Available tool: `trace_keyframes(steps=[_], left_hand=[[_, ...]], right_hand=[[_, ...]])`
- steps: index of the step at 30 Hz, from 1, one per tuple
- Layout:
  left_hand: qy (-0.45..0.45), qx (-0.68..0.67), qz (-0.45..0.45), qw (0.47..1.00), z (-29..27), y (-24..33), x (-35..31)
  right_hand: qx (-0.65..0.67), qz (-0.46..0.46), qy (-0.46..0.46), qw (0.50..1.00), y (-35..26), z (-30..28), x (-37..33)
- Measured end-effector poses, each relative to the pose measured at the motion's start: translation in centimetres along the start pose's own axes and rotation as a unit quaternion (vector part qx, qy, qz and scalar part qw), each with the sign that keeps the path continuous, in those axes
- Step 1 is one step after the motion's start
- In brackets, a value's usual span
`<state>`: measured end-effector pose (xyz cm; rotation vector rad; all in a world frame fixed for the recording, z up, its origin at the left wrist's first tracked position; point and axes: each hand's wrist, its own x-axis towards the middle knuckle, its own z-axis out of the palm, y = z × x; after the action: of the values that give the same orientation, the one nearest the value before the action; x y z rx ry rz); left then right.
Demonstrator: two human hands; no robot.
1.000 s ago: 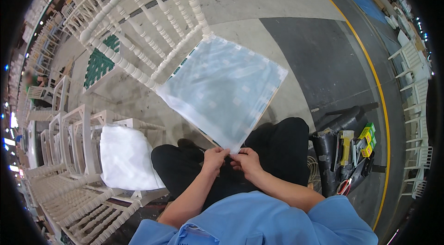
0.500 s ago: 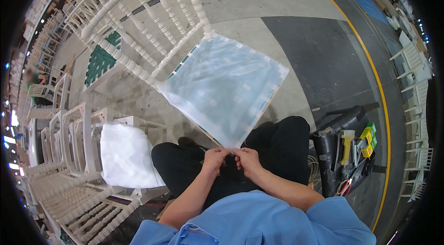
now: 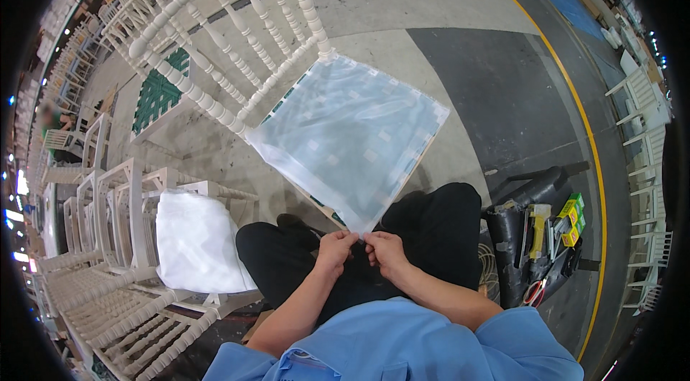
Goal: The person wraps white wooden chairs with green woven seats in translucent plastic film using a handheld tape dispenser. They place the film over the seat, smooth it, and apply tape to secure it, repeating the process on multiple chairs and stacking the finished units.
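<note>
A white chair with turned spindles in its back (image 3: 241, 32) stands in front of me. Thin, sheer white fabric (image 3: 352, 126) lies over its seat, and green webbing shows faintly through it and along the edges. Between my knees, at the seat's near corner, my left hand (image 3: 335, 251) and my right hand (image 3: 386, 251) meet. Both are closed in a pinch on the fabric's corner, side by side with the fingertips almost touching. The cloth is drawn toward me there and rises in creases from the corner.
Folded white cloth (image 3: 198, 241) rests on stacked white chairs (image 3: 122, 309) at my left. To my right a black stand (image 3: 507, 244) carries scissors (image 3: 534, 292), a yellow-handled tool (image 3: 539, 230) and yellow-green boxes (image 3: 573, 219). Another webbed seat (image 3: 159, 97) is beyond the chair. A person sits far left.
My hands have barely moved, still pinching the fabric corner. The cloth is pulled slightly toward the right at the near corner, and more green webbing shows at the seat's near-left edge.
</note>
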<state>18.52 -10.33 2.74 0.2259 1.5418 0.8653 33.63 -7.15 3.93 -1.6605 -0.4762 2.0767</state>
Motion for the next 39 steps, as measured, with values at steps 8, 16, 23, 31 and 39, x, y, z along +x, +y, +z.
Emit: trace_keyframes(steps=[8, 16, 23, 31, 39], left_hand=[[0.015, -0.005, -0.029, 0.999, 0.7, 0.7, -0.9], [0.084, 0.013, 0.026, 0.996, 1.3, -1.1, 0.3], [0.164, 0.136, 0.111, 0.971, 2.4, -2.2, 0.6], [0.218, 0.278, 0.121, 0.928, 3.3, -1.3, -1.3], [0.244, 0.306, 0.147, 0.908, 4.2, -1.2, -1.4]], right_hand=[[-0.005, -0.021, 0.000, 1.000, 0.3, 0.0, 0.3], [-0.006, -0.100, 0.035, 0.994, -4.5, -4.6, -2.4], [-0.234, -0.404, 0.439, 0.768, -14.0, -33.0, -9.3], [-0.405, -0.204, 0.453, 0.768, -11.2, -42.6, -9.6], [-0.327, -0.208, 0.352, 0.852, -14.1, -42.9, -8.8]])
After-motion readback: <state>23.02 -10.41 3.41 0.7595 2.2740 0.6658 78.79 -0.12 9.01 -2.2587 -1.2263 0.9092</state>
